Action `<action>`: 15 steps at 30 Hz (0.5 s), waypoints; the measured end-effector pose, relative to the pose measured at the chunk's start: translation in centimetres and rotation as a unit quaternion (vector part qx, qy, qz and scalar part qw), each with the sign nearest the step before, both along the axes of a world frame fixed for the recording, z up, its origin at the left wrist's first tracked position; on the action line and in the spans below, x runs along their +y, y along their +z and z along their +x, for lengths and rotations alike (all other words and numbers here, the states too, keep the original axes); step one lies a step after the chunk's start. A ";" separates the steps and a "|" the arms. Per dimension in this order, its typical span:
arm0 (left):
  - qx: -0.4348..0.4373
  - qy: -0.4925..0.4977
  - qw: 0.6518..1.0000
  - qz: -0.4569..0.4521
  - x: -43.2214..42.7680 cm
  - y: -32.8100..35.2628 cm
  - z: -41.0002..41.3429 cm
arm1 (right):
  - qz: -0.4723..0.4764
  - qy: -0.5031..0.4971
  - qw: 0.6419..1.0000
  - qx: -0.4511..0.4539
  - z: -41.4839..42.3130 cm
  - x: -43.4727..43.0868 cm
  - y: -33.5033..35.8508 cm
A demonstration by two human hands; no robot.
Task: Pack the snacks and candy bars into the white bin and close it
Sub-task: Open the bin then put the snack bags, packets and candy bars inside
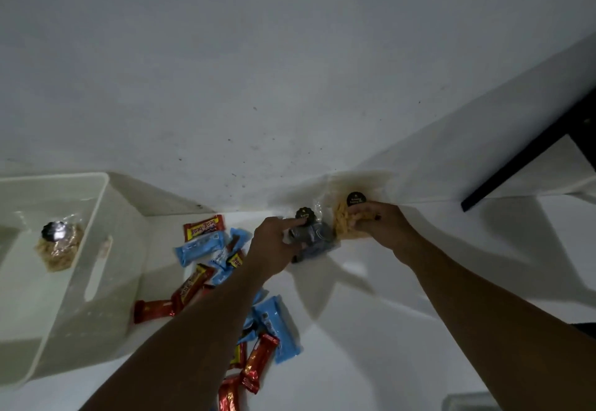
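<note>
The white bin [96, 213] stands open at the left, with one clear bag of pale snacks [59, 247] lying inside. Several red and blue candy bars [200, 242] lie scattered on the white floor between the bin and my arms. Against the wall, my left hand [274, 246] grips a clear bag of dark snacks [314, 238] with a black round label. Right beside it, my right hand [377, 220] closes on a clear bag of yellow snacks [343, 220] that also carries a black label.
A white wall rises straight ahead. A black bar [529, 152] slants across the right side above a white ledge. A grey object [467, 402] shows at the bottom right edge. More red bars [254, 362] lie under my left forearm.
</note>
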State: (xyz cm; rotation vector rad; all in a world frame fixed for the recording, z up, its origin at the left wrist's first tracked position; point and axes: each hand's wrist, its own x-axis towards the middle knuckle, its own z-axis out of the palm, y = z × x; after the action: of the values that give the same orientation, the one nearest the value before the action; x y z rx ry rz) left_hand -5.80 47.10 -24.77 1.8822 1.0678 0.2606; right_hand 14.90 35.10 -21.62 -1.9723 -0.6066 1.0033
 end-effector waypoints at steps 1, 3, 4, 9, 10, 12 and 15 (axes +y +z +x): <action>-0.005 0.008 1.000 -0.008 0.2 -0.5 0.4 | 0.002 0.000 1.000 0.006 0.2 0.4 -0.4; -0.018 0.033 0.999 -0.029 0.5 -0.6 1.0 | 0.012 -0.006 1.000 0.015 0.4 0.7 -0.9; -0.015 0.038 0.999 -0.035 0.6 -0.5 1.2 | 0.013 -0.010 1.000 0.019 0.4 0.7 -1.2; 0.008 0.019 0.999 -0.024 0.5 1.5 -0.1 | 0.013 -0.008 1.000 0.017 -1.1 -0.7 0.4; 0.008 0.015 1.000 -0.015 0.5 2.0 -0.7 | 0.015 -0.008 1.000 0.015 -1.5 -1.1 1.1; 0.002 0.012 1.000 -0.008 0.6 3.5 -2.2 | 0.023 -0.009 1.000 0.015 -2.7 -1.4 2.9; -0.018 0.006 1.000 -0.004 0.8 6.5 -4.5 | 0.041 -0.005 0.999 0.005 -4.8 -1.4 6.1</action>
State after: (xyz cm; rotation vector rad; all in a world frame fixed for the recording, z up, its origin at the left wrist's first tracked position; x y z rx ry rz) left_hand -10.33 47.88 -18.27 1.8580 1.0534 0.2962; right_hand 10.07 33.65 -15.56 -1.8946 -0.6229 0.9676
